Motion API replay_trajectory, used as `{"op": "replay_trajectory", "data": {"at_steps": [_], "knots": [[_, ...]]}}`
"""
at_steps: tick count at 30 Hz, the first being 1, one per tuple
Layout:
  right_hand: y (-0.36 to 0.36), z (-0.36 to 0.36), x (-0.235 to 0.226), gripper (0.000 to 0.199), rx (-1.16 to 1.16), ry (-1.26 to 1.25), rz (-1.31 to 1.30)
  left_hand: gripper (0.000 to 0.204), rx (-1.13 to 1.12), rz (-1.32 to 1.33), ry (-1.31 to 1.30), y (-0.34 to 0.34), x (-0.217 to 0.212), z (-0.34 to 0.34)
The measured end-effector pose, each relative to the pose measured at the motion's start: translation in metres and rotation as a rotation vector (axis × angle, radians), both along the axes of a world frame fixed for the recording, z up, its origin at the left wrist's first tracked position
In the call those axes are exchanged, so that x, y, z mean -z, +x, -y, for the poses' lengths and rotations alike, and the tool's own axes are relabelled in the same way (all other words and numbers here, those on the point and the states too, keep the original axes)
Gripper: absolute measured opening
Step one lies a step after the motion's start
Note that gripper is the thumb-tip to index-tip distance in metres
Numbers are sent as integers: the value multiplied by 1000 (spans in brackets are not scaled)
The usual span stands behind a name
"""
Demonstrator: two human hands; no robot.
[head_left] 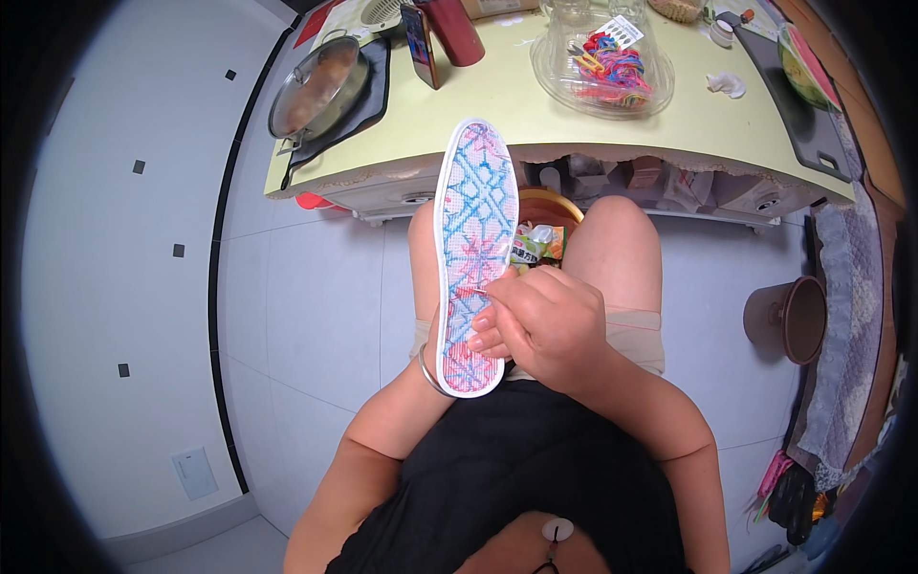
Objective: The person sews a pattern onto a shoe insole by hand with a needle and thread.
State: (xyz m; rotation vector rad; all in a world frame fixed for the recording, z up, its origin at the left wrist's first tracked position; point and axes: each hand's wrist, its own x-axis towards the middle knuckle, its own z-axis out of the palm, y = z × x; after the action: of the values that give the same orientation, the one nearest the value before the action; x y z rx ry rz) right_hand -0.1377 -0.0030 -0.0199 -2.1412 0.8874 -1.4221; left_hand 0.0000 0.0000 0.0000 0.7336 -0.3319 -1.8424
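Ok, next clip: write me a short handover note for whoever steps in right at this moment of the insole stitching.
Left hand: behind the embroidered insole, holding it up over the lap; mostly hidden, bracelet at the wrist.
Right hand: closed, fingertips pinched on the insole's right edge in its lower part, seemingly on a needle with red thread, too small to confirm.
Things: spare coloured threads in the clear plastic container on the yellow table ahead.
Done: blue lattice and pink-red motifs cover most of the insole.
Left: the stitching under the fingers looks in progress; I cannot tell how much of the pattern remains.
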Motion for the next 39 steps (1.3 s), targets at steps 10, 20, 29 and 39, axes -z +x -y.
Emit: {"op": "replay_trajectory", "data": {"at_steps": [10, 20, 29, 39], "knots": [[-1, 1, 0, 11, -19, 37, 25, 13, 31, -107, 144, -1, 15, -4], [-5, -1, 3, 6, 9, 75, -58, 20, 57, -303, 152, 10, 43, -28], [-12, 2, 13, 15, -423, 1161, 758, 17, -114, 277, -91, 0, 21, -24], [-16, 2, 22, 17, -121, 944, 698, 18, -163, 512, -207, -5, 13, -30]]}}
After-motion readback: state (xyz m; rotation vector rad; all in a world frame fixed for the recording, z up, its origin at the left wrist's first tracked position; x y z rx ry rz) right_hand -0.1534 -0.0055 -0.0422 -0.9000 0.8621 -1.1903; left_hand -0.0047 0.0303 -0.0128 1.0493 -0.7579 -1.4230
